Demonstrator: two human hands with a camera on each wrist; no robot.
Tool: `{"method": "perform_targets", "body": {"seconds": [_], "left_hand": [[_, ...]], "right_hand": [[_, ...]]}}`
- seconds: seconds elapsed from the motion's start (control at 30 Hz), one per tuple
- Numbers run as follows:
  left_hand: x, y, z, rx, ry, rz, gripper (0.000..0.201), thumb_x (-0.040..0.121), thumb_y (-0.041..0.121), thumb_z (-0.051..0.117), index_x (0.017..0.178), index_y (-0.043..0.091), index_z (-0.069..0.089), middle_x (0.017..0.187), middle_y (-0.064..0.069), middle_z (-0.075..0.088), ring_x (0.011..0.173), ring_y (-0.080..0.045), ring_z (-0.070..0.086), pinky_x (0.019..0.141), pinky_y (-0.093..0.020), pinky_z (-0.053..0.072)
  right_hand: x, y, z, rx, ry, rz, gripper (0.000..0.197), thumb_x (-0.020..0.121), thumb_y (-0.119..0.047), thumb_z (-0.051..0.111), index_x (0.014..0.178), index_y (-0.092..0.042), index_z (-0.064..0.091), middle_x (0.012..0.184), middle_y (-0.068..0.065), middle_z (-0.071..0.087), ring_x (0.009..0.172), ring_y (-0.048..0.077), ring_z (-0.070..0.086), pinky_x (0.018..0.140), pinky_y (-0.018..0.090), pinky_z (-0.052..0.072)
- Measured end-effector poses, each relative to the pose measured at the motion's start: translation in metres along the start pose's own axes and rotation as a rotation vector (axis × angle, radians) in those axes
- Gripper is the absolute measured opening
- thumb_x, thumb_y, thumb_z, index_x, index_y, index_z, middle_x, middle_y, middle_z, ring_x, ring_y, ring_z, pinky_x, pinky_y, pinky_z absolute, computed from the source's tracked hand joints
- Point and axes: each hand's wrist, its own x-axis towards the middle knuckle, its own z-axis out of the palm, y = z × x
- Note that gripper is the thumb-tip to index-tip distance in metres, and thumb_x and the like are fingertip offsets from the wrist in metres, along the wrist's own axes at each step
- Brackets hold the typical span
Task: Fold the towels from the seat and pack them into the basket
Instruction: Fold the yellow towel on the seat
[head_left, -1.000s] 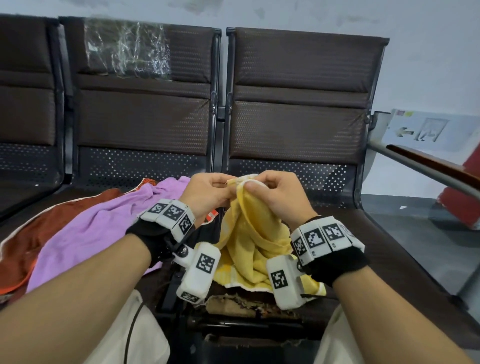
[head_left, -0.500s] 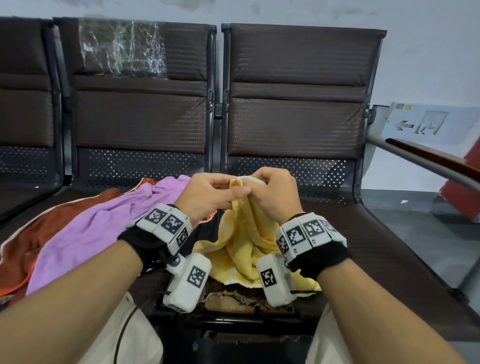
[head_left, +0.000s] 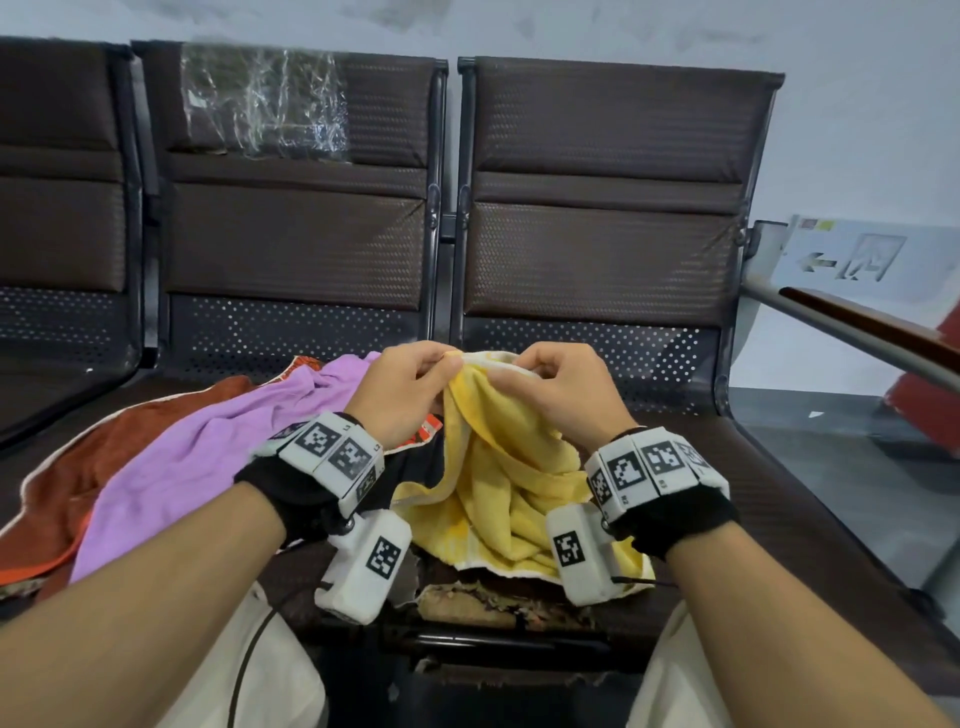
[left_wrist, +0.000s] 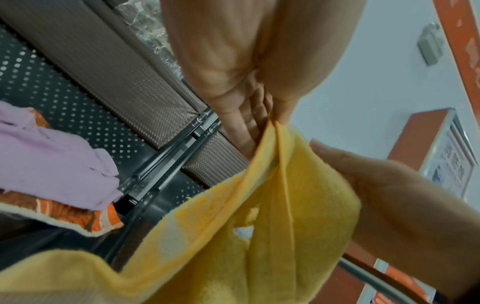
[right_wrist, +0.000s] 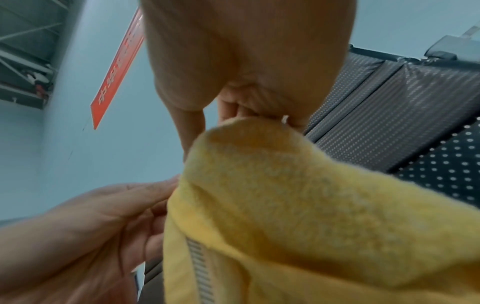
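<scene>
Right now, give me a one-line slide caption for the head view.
Both hands, left hand and right hand, pinch the yellow towel by its top edge above the seat, purple towel alongside.

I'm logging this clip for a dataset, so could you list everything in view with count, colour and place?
yellow towel: 1, yellow with a white edge, lifted over the right seat's front, held by both hands
purple towel: 1, lilac, spread on the middle seat
brown towel: 1, rust brown with an orange edge, under the purple towel
bench seats: 3 in view, dark brown, in a row against the wall
plastic wrap: 1 patch, clear, on the middle backrest
sign: 1, pale with an arrow, on the wall at right
basket: none in view
left hand: pinches the yellow towel's top edge
right hand: pinches the same edge
</scene>
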Motion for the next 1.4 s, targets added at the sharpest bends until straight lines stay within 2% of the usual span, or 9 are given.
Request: {"method": "perform_targets", "body": {"seconds": [0.1,0.33,0.57,0.7,0.87,0.97,1.07,1.17,1.4], "left_hand": [[-0.001,-0.004,-0.006,0.184,0.024,0.063,0.024,0.098,0.026,0.045,0.100,0.010,0.062,0.089,-0.007,0.067,0.087,-0.024,0.065,0.081,-0.045,0.053],[-0.013,-0.012,-0.013,0.534,-0.066,0.230,0.022,0.100,0.035,0.034,0.091,0.019,0.046,0.078,0.002,0.057,0.075,-0.018,0.054,0.062,-0.027,0.030],[-0.015,-0.007,-0.003,0.524,-0.019,0.189,0.016,0.099,0.034,0.029,0.092,0.028,0.042,0.080,0.010,0.053,0.078,-0.016,0.054,0.069,-0.031,0.036],[-0.019,0.005,-0.001,0.379,0.098,0.256,0.020,0.101,0.030,0.029,0.091,0.024,0.044,0.075,0.009,0.055,0.071,-0.009,0.054,0.064,-0.026,0.033],[-0.013,0.019,-0.015,-0.122,0.251,-0.026,0.024,0.097,0.014,0.032,0.084,0.014,0.052,0.079,-0.001,0.053,0.076,-0.016,0.051,0.075,-0.036,0.043],[-0.011,0.022,-0.030,-0.455,0.290,-0.198,0.025,0.095,0.008,0.032,0.088,0.003,0.056,0.073,-0.008,0.052,0.065,-0.018,0.049,0.058,-0.027,0.044],[-0.011,0.020,-0.050,-0.593,0.338,-0.288,0.028,0.091,0.005,0.036,0.100,-0.010,0.058,0.084,-0.015,0.055,0.076,-0.024,0.051,0.066,-0.034,0.043],[-0.011,0.014,-0.070,-0.614,0.469,-0.387,0.031,0.090,0.008,0.036,0.060,0.009,0.044,0.049,0.000,0.043,0.055,-0.016,0.039,0.051,-0.029,0.033],[-0.009,0.004,-0.067,-0.306,0.522,-0.508,0.035,0.092,0.024,0.032,0.058,0.016,0.029,0.057,-0.002,0.026,0.052,-0.019,0.027,0.054,-0.032,0.023]], "right_hand": [[-0.003,0.004,-0.005,-0.119,-0.122,-0.066,0.033,0.076,-0.045,0.074,0.064,-0.017,0.061,0.055,-0.013,0.051,0.053,-0.001,0.046,0.054,0.016,0.038],[-0.019,0.011,-0.023,-0.291,-0.271,-0.084,0.040,0.075,-0.047,0.073,0.064,-0.012,0.056,0.057,-0.009,0.049,0.053,0.003,0.044,0.055,0.023,0.036],[-0.033,-0.009,-0.014,-0.046,-0.220,-0.194,0.032,0.082,-0.033,0.072,0.071,-0.005,0.062,0.071,0.017,0.062,0.068,0.034,0.057,0.065,0.046,0.048],[-0.034,-0.017,-0.003,-0.072,-0.227,-0.226,0.031,0.082,-0.035,0.072,0.069,-0.009,0.061,0.068,0.014,0.060,0.062,0.019,0.052,0.063,0.042,0.046],[-0.030,-0.010,-0.007,-0.292,-0.279,-0.213,0.041,0.083,-0.049,0.066,0.059,-0.019,0.051,0.055,-0.008,0.043,0.051,0.004,0.039,0.052,0.022,0.031],[-0.027,0.001,-0.015,-0.412,-0.324,-0.191,0.049,0.078,-0.063,0.060,0.060,-0.017,0.056,0.053,-0.005,0.047,0.049,0.006,0.044,0.048,0.022,0.031],[-0.023,0.015,-0.027,-0.539,-0.386,-0.134,0.052,0.074,-0.071,0.056,0.063,-0.020,0.064,0.055,0.002,0.058,0.050,0.008,0.052,0.046,0.021,0.035],[-0.023,0.025,-0.039,-0.712,-0.497,-0.048,0.064,0.068,-0.081,0.048,0.059,-0.018,0.056,0.053,-0.002,0.052,0.049,0.007,0.048,0.046,0.021,0.033],[-0.029,0.034,-0.055,-0.678,-0.333,0.076,0.023,0.095,-0.044,0.046,0.091,-0.023,0.055,0.080,0.000,0.062,0.078,0.018,0.057,0.063,0.027,0.037]]}}
